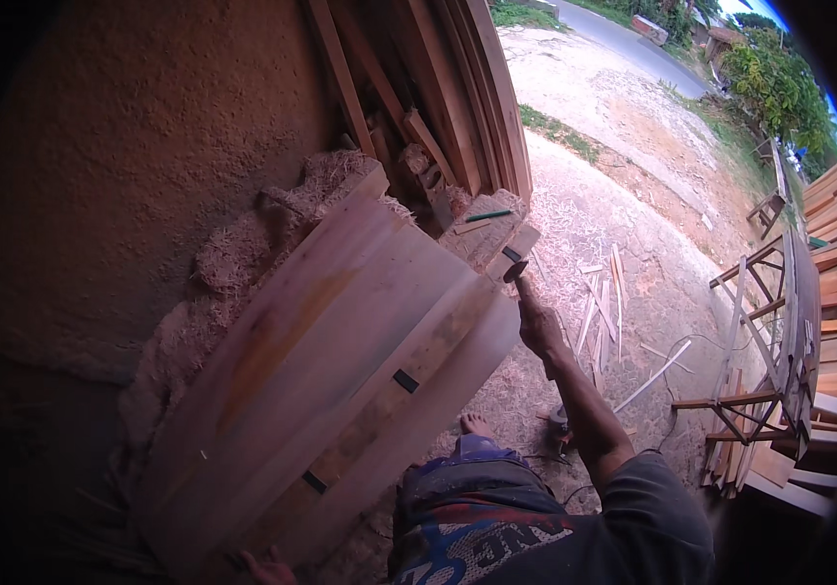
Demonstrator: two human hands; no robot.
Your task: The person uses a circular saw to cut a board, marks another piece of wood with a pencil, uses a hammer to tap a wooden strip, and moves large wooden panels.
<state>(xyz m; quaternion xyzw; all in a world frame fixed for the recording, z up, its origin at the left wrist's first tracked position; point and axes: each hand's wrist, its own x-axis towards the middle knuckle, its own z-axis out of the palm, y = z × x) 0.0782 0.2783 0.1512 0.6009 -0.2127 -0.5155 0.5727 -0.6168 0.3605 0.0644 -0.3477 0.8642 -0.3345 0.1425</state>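
Well, my right grip (538, 327) is clenched around the handle of a dark-headed tool (516, 272), which looks like a hammer, out at the far end of a broad pale wooden panel (340, 322). The panel slants away from me on my left, between my body and the rough wall (136, 185), with shavings (243, 244) heaped along its far side. Down by the panel's near end, my left grip (267, 566) sits in shadow at the lower edge of my view; I cannot tell whether it grasps the wood or just lies beside it.

Along the panel runs a line of dark rectangles: a far one (511, 253) just beside the tool's head, a middle one (406, 380) and a near one (314, 481). Whether they are slots or inserts, I can't make out. Beyond the panel's end a green pencil (488, 215) rests on rough timber (477, 244).

I judge the step in hand to be tapping or adjusting at that far end, though no contact is clear. The next move, to my mind, calls for a short, square stroke, the near end steadied and the panel's edge spared; a glancing blow could bruise it.
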